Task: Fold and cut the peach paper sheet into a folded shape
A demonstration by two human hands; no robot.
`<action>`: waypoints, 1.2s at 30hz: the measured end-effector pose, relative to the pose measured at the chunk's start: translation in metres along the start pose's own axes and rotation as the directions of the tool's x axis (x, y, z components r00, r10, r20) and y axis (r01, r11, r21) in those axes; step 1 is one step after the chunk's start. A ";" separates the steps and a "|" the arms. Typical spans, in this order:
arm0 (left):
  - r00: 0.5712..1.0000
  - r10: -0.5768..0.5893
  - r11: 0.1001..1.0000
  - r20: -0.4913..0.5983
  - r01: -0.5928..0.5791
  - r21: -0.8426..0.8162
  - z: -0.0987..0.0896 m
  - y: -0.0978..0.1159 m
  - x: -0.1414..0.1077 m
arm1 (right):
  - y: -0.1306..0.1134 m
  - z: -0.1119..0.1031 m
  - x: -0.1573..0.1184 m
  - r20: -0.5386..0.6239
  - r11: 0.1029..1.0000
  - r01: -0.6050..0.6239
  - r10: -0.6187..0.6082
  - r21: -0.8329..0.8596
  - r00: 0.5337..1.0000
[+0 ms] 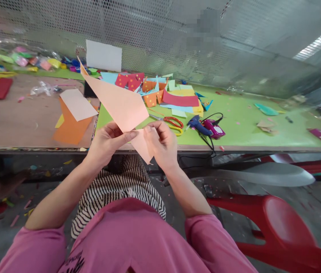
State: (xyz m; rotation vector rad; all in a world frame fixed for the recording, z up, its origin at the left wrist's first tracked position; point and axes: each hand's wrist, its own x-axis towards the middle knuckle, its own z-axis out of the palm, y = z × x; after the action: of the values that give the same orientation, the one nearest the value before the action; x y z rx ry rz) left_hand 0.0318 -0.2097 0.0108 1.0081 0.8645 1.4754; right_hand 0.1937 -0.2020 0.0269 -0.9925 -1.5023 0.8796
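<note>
A sheet of peach paper (123,102) is held up over the table's front edge, partly folded, with one long corner pointing to the upper left. My left hand (107,142) pinches its lower edge, thumb on top. Close beside it, my right hand (162,142) grips the same paper, its thumb and fingertips pressed at the crease. A smaller flap of the paper hangs down between the hands. Just behind my right hand lie scissors (174,122) with red and yellow handles. The fingers under the paper are partly hidden.
A blue glue gun (199,125) and a magenta box (216,129) with a black cord lie to the right. Cut coloured papers (180,99) are heaped behind. Orange paper (73,127) and a pale sheet (77,104) rest at left. A red chair (288,220) stands at lower right.
</note>
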 end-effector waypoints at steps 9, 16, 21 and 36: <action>0.998 -0.011 0.998 0.057 0.007 0.065 -0.002 0.001 0.003 | 0.008 0.005 -0.003 -0.017 1.000 0.024 -0.023 0.017 1.000; 1.000 -0.002 0.996 0.014 0.001 0.086 -0.034 0.001 0.036 | 0.005 -0.012 0.025 0.046 0.954 0.240 -0.235 -0.182 0.971; 0.997 -0.068 0.972 0.042 0.057 0.226 -0.036 0.001 0.046 | 0.026 -0.003 0.051 0.006 0.999 0.054 -0.054 0.001 0.999; 0.995 -0.011 0.893 0.097 -0.034 0.449 -0.040 0.016 0.073 | 0.032 -0.017 0.058 0.271 0.994 -0.101 0.106 -0.030 0.957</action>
State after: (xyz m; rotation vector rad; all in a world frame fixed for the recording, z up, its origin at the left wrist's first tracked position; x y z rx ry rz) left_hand -0.0146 -0.1392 0.0200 1.4165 1.1627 1.2457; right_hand 0.2103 -0.1361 0.0214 -0.9993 -1.7018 1.1172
